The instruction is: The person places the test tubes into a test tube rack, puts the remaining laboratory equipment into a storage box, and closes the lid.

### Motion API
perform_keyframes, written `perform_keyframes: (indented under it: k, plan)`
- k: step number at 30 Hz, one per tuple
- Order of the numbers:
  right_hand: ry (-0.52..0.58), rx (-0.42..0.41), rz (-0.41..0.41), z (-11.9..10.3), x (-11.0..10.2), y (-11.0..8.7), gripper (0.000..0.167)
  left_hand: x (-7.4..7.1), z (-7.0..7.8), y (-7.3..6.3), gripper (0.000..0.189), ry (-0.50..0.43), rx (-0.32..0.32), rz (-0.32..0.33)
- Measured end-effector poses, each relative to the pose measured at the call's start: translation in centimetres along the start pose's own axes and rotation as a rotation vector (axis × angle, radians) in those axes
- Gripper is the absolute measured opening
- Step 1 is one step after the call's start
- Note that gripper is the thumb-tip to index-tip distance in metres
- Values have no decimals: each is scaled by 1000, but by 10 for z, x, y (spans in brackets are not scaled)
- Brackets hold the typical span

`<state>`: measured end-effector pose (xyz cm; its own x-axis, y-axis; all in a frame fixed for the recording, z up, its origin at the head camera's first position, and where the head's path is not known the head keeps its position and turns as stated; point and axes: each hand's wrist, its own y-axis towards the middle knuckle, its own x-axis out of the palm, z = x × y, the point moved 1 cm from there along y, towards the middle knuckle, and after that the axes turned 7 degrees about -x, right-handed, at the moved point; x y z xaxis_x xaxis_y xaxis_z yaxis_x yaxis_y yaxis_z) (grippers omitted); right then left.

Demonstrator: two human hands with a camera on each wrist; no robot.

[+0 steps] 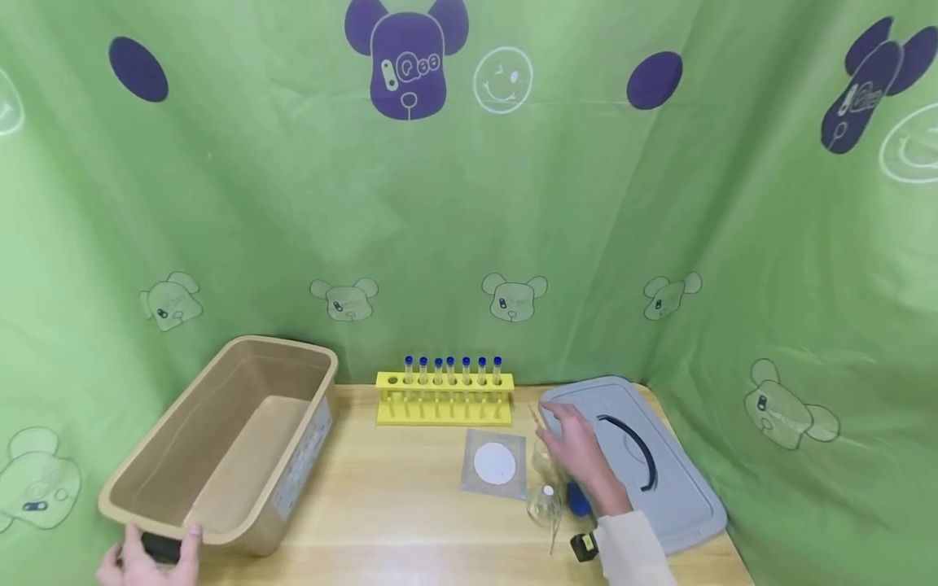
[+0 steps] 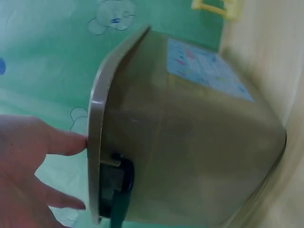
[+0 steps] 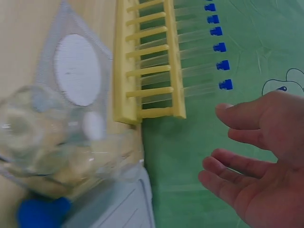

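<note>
My left hand (image 1: 146, 566) is at the near rim of a deep tan plastic bin (image 1: 296, 468), its fingertips on the edge around a black handle (image 1: 161, 547). In the left wrist view its fingers are extended and slightly spread. Nothing shows between the fingers of my right hand (image 3: 256, 156); thumb and fingers stand apart. In the head view that hand is over the left edge of a grey lid (image 1: 677, 480), close to glassware. A clear glass flask (image 1: 542, 509) stands nearer me, with more glassware partly hidden behind it.
A yellow rack (image 1: 443, 421) holds several blue-capped test tubes (image 1: 466, 370) at the back. A wire gauze (image 1: 472, 484) with a white disc lies before it. By the lid are a blue object (image 1: 577, 499) and a small black box (image 1: 584, 548). Green curtain (image 1: 454, 203) surrounds the table.
</note>
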<state>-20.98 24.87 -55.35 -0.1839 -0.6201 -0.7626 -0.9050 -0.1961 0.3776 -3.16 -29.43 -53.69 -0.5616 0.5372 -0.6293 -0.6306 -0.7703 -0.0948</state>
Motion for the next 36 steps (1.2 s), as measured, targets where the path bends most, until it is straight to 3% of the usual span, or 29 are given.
perform_keyframes:
  k: [6, 12, 16, 20, 27, 31, 36]
  plan:
    - [-7, -18, 30, 5, 5, -36, 46, 2, 11, 8, 99, -94, -51, -59]
    - [26, -15, 61, 9, 17, -68, 48, -2, 5, 14, 104, -119, -128, -107]
    - [66, 29, 8, 10, 24, -83, 51, -5, 1, 13, 101, -148, -122, -69]
    - [80, 55, -16, 9, 30, -93, 46, -8, -2, 13, 92, -116, -87, -19]
    - [89, 48, 35, 7, 35, -99, 38, -12, -29, 23, 100, -92, -125, -79]
    - [108, 80, 41, 8, 36, -100, 37, -12, -49, 33, 101, -114, -81, -102]
    - [82, 83, 46, 8, 38, -100, 33, -17, -70, 41, 105, -241, -61, -217]
